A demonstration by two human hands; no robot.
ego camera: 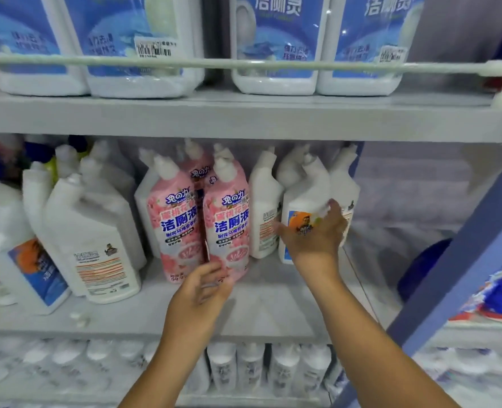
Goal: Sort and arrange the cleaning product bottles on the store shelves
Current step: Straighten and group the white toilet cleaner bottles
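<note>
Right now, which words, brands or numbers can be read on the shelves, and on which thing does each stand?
"洁厕灵": top-shelf jug, cut off at the picture's upper edge.
"兔の力": pink bottle, above "洁厕液".
"洁厕液": same pink bottle, large blue characters; its left twin matches.
Barcode sticker: digits blurred.
White bottle's back label: too small.

Two pink bottles (pixel 227 222) upright side by side mid-shelf, angled white caps, floral labels facing out. Just right, white bottles (pixel 302 207) standing near the shelf's right end, front one showing an orange-and-blue label. Toward the left end, more white bottles (pixel 96 231) leaning, printed backs facing forward.
</note>
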